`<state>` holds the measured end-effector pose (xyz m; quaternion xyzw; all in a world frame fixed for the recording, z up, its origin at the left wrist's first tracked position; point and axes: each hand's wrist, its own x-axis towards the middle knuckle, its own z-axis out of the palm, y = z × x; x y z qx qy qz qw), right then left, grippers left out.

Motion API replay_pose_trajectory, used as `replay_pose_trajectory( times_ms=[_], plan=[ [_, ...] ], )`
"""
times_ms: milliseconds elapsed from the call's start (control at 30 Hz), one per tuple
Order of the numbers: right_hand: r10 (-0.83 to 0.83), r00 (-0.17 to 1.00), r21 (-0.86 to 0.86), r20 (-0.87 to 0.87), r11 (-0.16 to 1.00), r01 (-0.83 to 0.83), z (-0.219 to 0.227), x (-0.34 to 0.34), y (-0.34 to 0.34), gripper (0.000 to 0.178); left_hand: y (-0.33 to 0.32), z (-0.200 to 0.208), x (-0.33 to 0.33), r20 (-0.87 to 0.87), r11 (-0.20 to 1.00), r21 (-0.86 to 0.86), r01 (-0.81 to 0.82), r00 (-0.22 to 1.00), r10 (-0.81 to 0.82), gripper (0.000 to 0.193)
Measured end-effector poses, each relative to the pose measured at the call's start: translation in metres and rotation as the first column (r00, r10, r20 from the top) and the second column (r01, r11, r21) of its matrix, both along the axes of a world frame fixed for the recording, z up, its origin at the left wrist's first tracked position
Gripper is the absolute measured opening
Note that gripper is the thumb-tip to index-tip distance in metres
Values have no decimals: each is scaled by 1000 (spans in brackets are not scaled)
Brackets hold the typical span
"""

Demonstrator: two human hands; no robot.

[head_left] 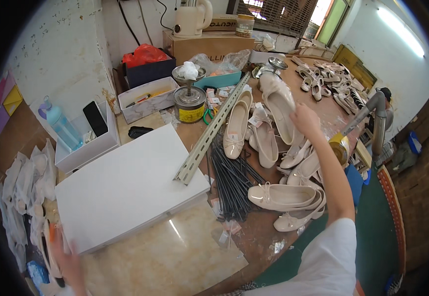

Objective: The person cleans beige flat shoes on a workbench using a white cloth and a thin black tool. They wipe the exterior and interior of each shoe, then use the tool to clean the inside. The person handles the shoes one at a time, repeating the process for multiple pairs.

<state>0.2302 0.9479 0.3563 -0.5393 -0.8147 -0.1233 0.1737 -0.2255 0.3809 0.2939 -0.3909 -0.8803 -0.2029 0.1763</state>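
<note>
My right hand [305, 120] reaches across the bench, its fingers closed at the side of a beige ballet flat [279, 109] that is tilted above other shoes. More beige flats lie around it: one with a bow [236, 130] leans beside a slotted metal bar [214, 128], and another pale flat [284, 196] rests closer to me. At the lower left, my left hand [66, 259] is smeared by motion next to a pale shoe [49, 254] and the edge of a large white box [125, 187]. Its fingers cannot be made out clearly.
A bundle of black rods [230, 185] lies beside the bar. Beyond it stands a tin can [190, 104] topped with a metal dish. A white box with a bottle and phone [94, 118] sits left. Many shoes [330, 79] spread at the back right, past a metal pipe arm [367, 111].
</note>
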Motion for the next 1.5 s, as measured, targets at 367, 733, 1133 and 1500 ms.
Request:
replay_pose_trajectory(
  times_ms=[367,733,1133,1500],
  plan=[
    [469,774,-395,-426,673,-625,-9,10,-265,55,-28,-30,194,790,991,93,97,599,-132,78],
    [483,867,-255,-118,829,-497,-50,-22,-364,16,-126,-114,159,913,884,241,-400,402,-67,48],
    [568,700,-579,-432,421,-699,-120,-108,-406,30,111,-33,56,-3,999,-41,28,1000,-28,66],
    [-290,209,-328,-934,462,-824,-100,-86,-404,51,129,-29,106,137,889,194,414,886,-443,14]
  ],
)
